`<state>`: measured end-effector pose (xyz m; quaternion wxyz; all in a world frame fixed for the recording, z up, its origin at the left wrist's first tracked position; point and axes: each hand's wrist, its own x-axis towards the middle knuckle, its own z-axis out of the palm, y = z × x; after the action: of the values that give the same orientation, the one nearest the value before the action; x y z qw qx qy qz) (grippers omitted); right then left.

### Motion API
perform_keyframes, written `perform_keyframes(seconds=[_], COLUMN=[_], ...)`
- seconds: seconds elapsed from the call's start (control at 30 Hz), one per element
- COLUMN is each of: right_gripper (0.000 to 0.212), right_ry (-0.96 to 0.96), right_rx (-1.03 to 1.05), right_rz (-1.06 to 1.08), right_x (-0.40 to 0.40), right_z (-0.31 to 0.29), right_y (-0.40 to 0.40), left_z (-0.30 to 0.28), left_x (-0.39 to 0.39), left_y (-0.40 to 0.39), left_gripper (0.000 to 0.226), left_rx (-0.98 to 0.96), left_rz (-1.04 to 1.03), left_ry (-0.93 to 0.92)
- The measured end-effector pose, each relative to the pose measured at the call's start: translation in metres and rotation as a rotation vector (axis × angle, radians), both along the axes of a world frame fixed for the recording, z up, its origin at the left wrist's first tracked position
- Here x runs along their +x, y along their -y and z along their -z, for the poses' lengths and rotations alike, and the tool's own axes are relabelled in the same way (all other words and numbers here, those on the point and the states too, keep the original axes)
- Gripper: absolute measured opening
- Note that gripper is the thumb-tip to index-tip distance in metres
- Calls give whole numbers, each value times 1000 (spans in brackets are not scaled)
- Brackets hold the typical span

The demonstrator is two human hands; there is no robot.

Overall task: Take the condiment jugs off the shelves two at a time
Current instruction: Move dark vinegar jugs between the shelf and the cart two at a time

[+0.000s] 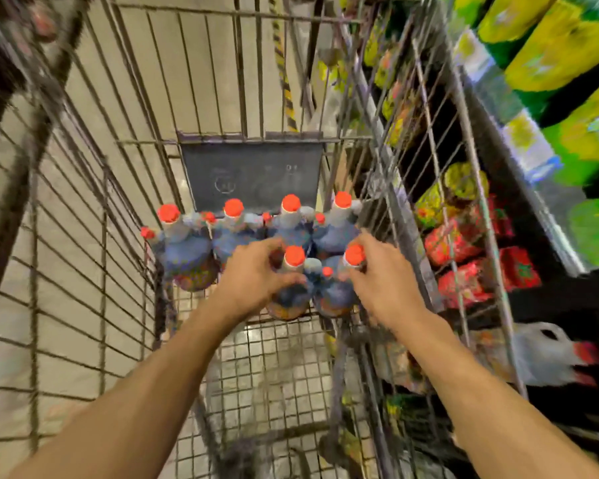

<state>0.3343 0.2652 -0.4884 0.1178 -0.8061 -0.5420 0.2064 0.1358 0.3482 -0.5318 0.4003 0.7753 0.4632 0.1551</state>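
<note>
Red-capped jugs (293,285), L grip (256,274), R grip (381,281) atop

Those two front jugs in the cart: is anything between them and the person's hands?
Nothing visible. The left hand is already on the left front jug, and the right hand on the right front jug.

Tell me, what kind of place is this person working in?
Most likely a supermarket or grocery store aisle. Both hands, left and right, set red-capped jugs into a wire shopping cart, and stocked shelves of bright packaged goods run along the right.
</note>
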Motion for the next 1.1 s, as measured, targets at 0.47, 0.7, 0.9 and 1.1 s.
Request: perform_keyframes(seconds=[0.47,0.7,0.9,1.1], right_gripper=[32,39,56,88], right_ry=[-91,-230,-622,-893], right_rx=[-5,95,63,7], right_rz=[-157,-98,-2,162], right_x=[-58,-66,-62,-57], right_z=[-21,0,27,66], right_y=[47,61,66,74], left_z=[-34,-36,-10,20], left_x=[-76,-88,-90,-90], left_y=[41,60,93,102], left_gripper=[32,34,65,88], left_rx=[13,-80,-219,-414], left_rz=[61,-27,-299,-351], left_ry=[-209,-159,39,130])
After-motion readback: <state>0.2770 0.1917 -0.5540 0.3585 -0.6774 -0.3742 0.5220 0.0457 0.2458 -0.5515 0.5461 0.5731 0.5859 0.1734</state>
